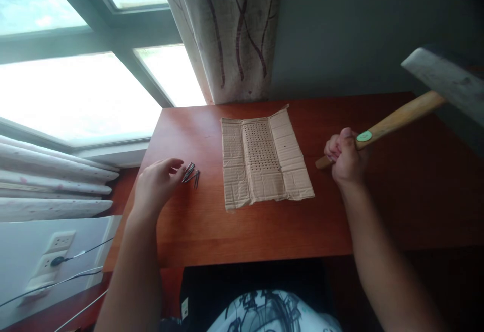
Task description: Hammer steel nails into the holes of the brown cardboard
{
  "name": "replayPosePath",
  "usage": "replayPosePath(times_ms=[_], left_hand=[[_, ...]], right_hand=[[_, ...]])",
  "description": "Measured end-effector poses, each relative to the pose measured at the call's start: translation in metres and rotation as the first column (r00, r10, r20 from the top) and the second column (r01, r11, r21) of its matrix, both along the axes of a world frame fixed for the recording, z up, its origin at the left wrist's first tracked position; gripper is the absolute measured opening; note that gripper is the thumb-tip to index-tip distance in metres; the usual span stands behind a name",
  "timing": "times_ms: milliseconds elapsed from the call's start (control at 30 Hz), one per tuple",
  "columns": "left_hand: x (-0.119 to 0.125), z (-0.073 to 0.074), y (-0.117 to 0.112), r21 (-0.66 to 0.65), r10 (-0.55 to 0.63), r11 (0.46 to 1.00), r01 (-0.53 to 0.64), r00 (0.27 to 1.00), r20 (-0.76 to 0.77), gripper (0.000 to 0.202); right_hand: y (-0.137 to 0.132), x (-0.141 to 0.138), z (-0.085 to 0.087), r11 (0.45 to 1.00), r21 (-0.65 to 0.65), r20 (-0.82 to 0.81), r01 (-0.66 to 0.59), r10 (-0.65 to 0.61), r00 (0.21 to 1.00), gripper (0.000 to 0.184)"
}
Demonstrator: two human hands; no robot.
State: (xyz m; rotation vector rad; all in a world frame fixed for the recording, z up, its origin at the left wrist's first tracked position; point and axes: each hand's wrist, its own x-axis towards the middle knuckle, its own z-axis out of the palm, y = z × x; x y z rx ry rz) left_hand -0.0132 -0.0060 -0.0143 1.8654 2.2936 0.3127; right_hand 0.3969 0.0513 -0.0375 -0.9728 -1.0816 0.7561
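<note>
My right hand (346,158) is wrapped around the wooden handle of a hammer (401,117) and holds it raised above the right side of the table. The hammer's grey metal head points up to the right, partly cut off by the frame's edge; a green sticker marks the handle. My left hand (161,178) rests by a small pile of nails (189,172) on the left, thumb and forefinger slightly apart beside them. Between the hands lies a creased, flattened piece of cardboard (260,158), with rows of small holes in its middle panel.
The reddish-brown wooden table (196,241) stands against a wall, with a window (75,95) at the left. A patterned curtain (242,34) hangs behind its far edge. Low on the left, a wall socket (60,241) has cables plugged in.
</note>
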Motion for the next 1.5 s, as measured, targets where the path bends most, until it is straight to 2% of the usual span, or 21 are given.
replayPosePath(times_ms=[100,233,367,467,533,600,633,700,733,800,900,967,1000,1067,1167,1333,1500], left_hand=[[-0.003,-0.002,0.003,-0.073,-0.065,0.996,0.055,0.987,-0.144,0.035],[0.004,0.000,0.009,-0.140,-0.140,0.984,0.108,0.959,-0.246,0.033],[0.010,0.002,0.014,-0.181,-0.156,0.978,0.101,0.933,-0.325,0.031],[0.011,0.002,0.016,-0.191,-0.139,0.978,0.081,0.938,-0.318,0.027],[0.011,0.001,0.017,-0.144,-0.107,0.987,0.067,0.951,-0.290,0.024],[0.010,0.000,0.016,-0.020,-0.059,0.998,0.056,0.975,-0.216,0.019],[0.010,0.000,0.016,0.061,-0.034,0.997,0.042,0.991,-0.132,0.017],[0.016,0.004,0.014,0.198,-0.022,0.980,-0.011,0.987,0.159,0.017],[0.022,0.009,0.012,0.235,-0.042,0.971,-0.041,0.940,0.339,0.017],[0.041,0.021,0.007,0.257,-0.132,0.965,-0.052,0.750,0.649,0.019],[0.081,0.043,-0.002,0.294,-0.267,0.955,0.029,0.513,0.816,0.018],[0.109,0.054,-0.005,0.310,-0.342,0.940,0.143,0.422,0.840,0.016],[0.121,0.057,-0.005,0.307,-0.368,0.929,0.208,0.414,0.833,0.014],[0.140,0.059,-0.002,0.298,-0.420,0.900,0.319,0.452,0.787,0.010],[0.157,0.054,0.007,0.319,-0.486,0.869,0.378,0.530,0.695,0.006],[0.167,0.043,0.017,0.323,-0.526,0.846,0.425,0.563,0.638,0.002],[0.168,0.040,0.017,0.295,-0.538,0.839,0.458,0.613,0.578,0.003]], right_hand=[[-0.001,0.001,0.001,1.000,-0.017,-0.002,-0.024,0.024,1.000,0.058],[-0.001,0.000,-0.001,0.999,-0.029,0.018,-0.020,0.020,1.000,0.057],[-0.003,0.000,-0.003,1.000,-0.006,0.018,-0.004,0.004,1.000,0.057],[-0.005,0.000,-0.002,1.000,0.008,-0.006,-0.017,0.017,1.000,0.057],[-0.005,0.001,-0.002,1.000,0.001,0.000,-0.010,0.010,1.000,0.057],[-0.006,0.001,-0.001,1.000,-0.011,0.012,-0.001,0.001,1.000,0.057],[-0.006,0.002,-0.001,1.000,-0.015,0.014,0.000,0.000,1.000,0.057],[-0.006,0.002,0.000,1.000,-0.012,0.004,-0.007,0.008,1.000,0.057],[-0.006,0.002,0.000,1.000,-0.007,-0.003,-0.013,0.013,1.000,0.057],[-0.005,0.003,-0.001,1.000,0.002,-0.013,-0.021,0.021,1.000,0.056],[-0.005,0.003,-0.001,1.000,0.002,-0.003,-0.017,0.017,1.000,0.056],[-0.005,0.003,-0.002,1.000,-0.007,0.012,-0.008,0.008,1.000,0.057],[-0.005,0.002,-0.002,1.000,-0.011,0.019,-0.002,0.003,1.000,0.057],[-0.006,0.002,-0.003,1.000,-0.018,0.030,0.002,-0.002,1.000,0.058],[-0.006,0.002,-0.003,1.000,-0.023,0.040,-0.008,0.009,0.999,0.058],[-0.007,0.003,-0.003,0.999,-0.011,0.021,-0.032,0.032,0.999,0.058],[-0.007,0.003,-0.003,0.999,-0.041,0.048,-0.014,0.016,0.999,0.059]])
